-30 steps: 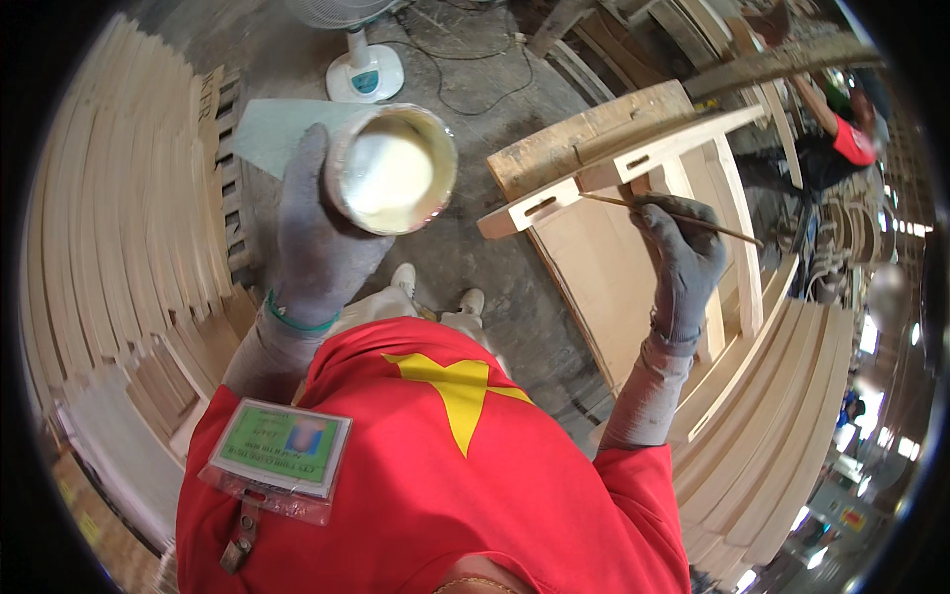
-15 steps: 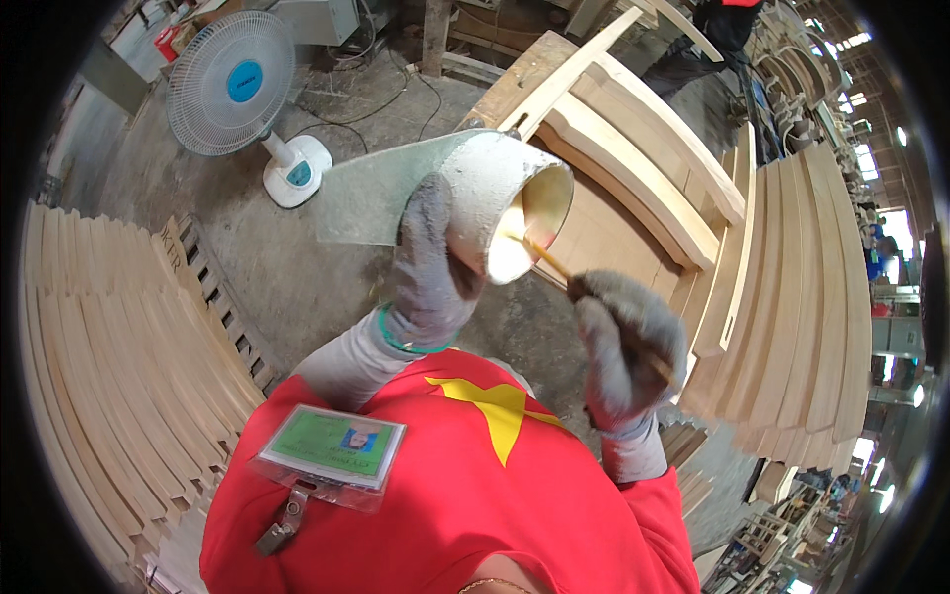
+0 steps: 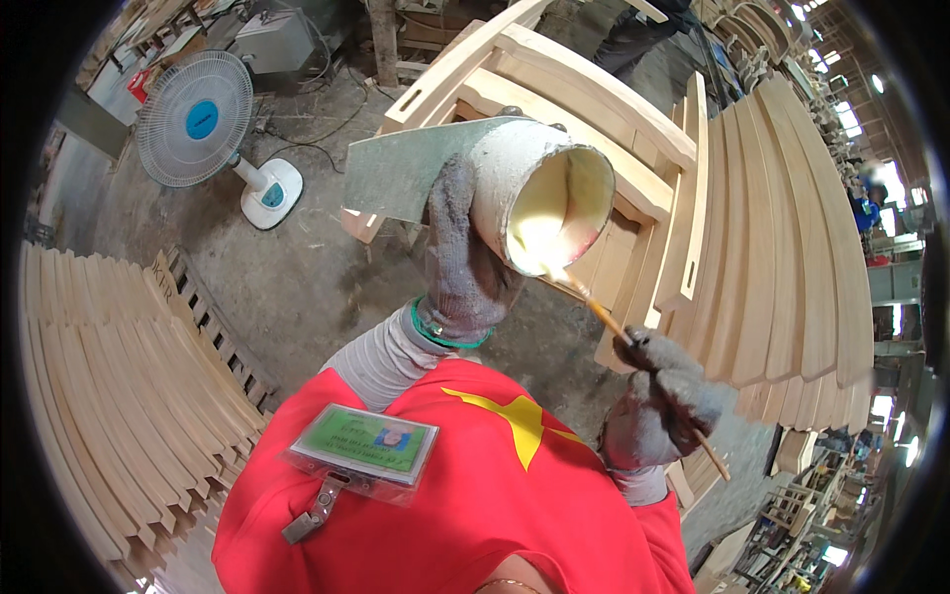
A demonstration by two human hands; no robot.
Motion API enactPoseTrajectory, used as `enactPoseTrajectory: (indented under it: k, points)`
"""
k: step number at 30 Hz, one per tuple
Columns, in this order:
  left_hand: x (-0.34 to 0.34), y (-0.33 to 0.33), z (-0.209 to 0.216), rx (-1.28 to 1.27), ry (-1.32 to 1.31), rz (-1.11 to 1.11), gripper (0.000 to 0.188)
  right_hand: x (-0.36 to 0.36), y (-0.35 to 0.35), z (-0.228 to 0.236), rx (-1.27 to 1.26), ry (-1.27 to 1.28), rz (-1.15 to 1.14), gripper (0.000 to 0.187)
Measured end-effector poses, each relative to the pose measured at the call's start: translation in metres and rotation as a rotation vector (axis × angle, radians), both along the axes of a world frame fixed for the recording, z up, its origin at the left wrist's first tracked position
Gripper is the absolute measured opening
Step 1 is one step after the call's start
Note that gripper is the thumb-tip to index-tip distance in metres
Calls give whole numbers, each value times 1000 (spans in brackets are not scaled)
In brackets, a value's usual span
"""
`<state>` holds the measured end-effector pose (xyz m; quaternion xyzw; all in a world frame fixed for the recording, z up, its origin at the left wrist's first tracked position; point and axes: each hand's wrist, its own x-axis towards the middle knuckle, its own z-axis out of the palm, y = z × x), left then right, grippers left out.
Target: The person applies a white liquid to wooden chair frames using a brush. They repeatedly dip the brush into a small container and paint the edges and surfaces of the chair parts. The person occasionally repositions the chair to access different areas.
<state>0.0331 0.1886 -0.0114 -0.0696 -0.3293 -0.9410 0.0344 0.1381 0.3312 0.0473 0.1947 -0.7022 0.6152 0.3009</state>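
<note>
My left hand [image 3: 465, 252], in a grey glove with a green cuff edge, grips a whitish, crusted cup [image 3: 492, 183] from its near side. The cup is tilted, its mouth turned right and toward me, with pale, creamy stuff inside. A flat, translucent grey-green sheet [image 3: 401, 170] sticks out left from behind the cup and fingers. My right hand [image 3: 668, 391], also gloved, is closed around a thin wooden stick [image 3: 604, 317]. Its pale, coated end meets the cup's lower rim; whether it has bristles I cannot tell. The other end juts out below my hand.
Beyond the cup stands a pale wooden furniture frame [image 3: 599, 87]. Curved boards are stacked at the right [image 3: 762, 247], and more stacked boards [image 3: 104, 396] lie left beside a pallet [image 3: 213, 322]. A standing fan [image 3: 208, 119] is at far left. Another person's legs [image 3: 633, 45] show behind the frame.
My right hand has moved right and down, drawing the stick from inside the cup to its lower rim. The cup has come right, its mouth showing more. My view has shifted.
</note>
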Motion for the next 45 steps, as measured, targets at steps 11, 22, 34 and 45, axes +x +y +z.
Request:
enactPoseTrajectory:
  k: [11, 22, 34, 45]
  points:
    - [9, 56, 33, 78, 1, -348, 57, 22, 28, -6, -180, -9, -131, 24]
    - [-43, 93, 11, 147, -245, -619, 57, -7, 14, -6, -263, -93, -622, 10]
    - [-94, 75, -70, -214, -253, -743, 44, 55, 108, -67, -309, -605, -1192, 11]
    - [-114, 71, -58, -2, -501, -834, 45, 49, 110, -99, -267, -637, -1181, 12]
